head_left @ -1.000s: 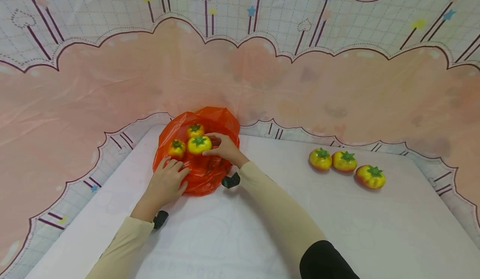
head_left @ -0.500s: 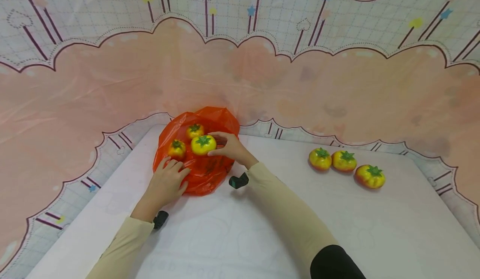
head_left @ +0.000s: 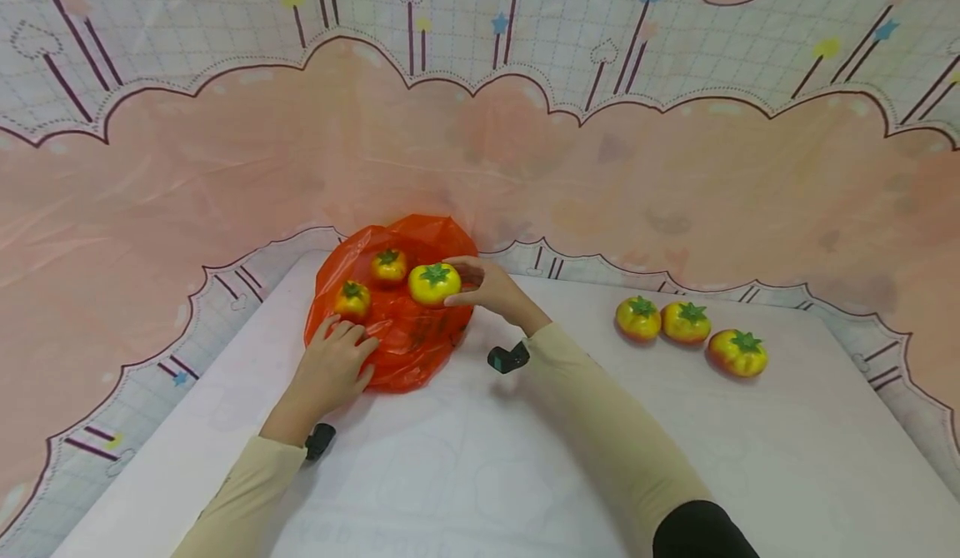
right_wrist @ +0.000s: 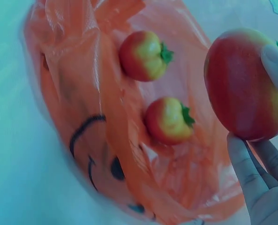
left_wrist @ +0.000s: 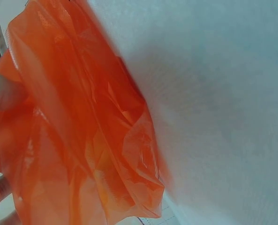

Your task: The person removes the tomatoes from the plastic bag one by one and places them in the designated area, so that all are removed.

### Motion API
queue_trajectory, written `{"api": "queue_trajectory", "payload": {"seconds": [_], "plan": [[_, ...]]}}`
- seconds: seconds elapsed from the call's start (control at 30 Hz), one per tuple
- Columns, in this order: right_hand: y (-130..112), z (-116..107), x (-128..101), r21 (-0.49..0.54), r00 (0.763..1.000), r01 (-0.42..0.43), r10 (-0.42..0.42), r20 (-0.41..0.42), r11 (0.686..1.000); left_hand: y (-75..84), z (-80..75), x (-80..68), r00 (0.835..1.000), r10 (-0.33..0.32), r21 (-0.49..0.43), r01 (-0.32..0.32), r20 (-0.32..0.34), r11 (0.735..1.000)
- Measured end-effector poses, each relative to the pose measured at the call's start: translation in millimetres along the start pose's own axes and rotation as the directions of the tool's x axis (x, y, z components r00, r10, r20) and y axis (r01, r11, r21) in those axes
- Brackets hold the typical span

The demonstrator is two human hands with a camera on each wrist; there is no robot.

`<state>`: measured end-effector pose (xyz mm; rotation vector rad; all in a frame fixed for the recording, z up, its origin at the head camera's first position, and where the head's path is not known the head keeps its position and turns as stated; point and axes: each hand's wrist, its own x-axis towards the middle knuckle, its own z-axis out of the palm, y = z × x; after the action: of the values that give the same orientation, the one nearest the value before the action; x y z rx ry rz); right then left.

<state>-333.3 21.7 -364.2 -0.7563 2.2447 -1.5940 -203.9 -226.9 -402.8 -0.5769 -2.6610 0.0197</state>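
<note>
A red-orange plastic bag (head_left: 408, 350) lies spread at the back left of the white table, its mouth facing up. Two yellow-and-red tomatoes with green leafy tops, one (head_left: 389, 267) behind the other (head_left: 352, 301), sit inside it. My right hand (head_left: 495, 290) holds a third tomato (head_left: 435, 284) over the bag's right side; in the right wrist view, thumb and fingers are around this tomato (right_wrist: 244, 84). My left hand (head_left: 330, 371) grips the bag's near left edge. In the left wrist view, its thumb (left_wrist: 5, 92) presses on the plastic, with other fingers partly visible below.
To the right on the white table (head_left: 480, 475) stand three more tomatoes: a left one (head_left: 638, 319), a middle one (head_left: 686, 322) and a right one (head_left: 738, 353). Behind the table hangs a patterned pink cloth (head_left: 525, 166). The bag has a dark printed face (right_wrist: 89, 154).
My right hand has moved to the right with the tomato, away from the two in the bag. The left hand and the bag stay nearly still.
</note>
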Motion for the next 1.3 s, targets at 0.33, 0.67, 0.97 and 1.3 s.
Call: {"api": "queue_trajectory", "payload": {"seconds": [0.33, 0.67, 0.97, 1.3], "plan": [[-3, -31, -18, -0.033, 1.0, 0.012, -0.013, -0.022, 0.999, 0.6, -2.6, -0.4, 1.0, 0.003, -0.017, -0.003, 0.01, 1.0], [-1, -57, -31, -0.071, 0.998, -0.011, 0.007, -0.058, 0.997, 1.4, -3.7, -1.1, 1.0, 0.006, -0.01, -0.006, 0.007, 1.0], [2, -78, -46, -0.068, 0.995, -0.038, 0.032, -0.09, 0.997, 2.1, -3.3, 0.8, 1.0, 0.015, -0.007, -0.015, 0.003, 1.0], [11, -100, -60, -0.091, 0.993, -0.05, 0.04, -0.111, 0.995, 1.3, -4.0, 0.8, 1.0, -0.016, -0.03, 0.017, 0.02, 0.999]]}}
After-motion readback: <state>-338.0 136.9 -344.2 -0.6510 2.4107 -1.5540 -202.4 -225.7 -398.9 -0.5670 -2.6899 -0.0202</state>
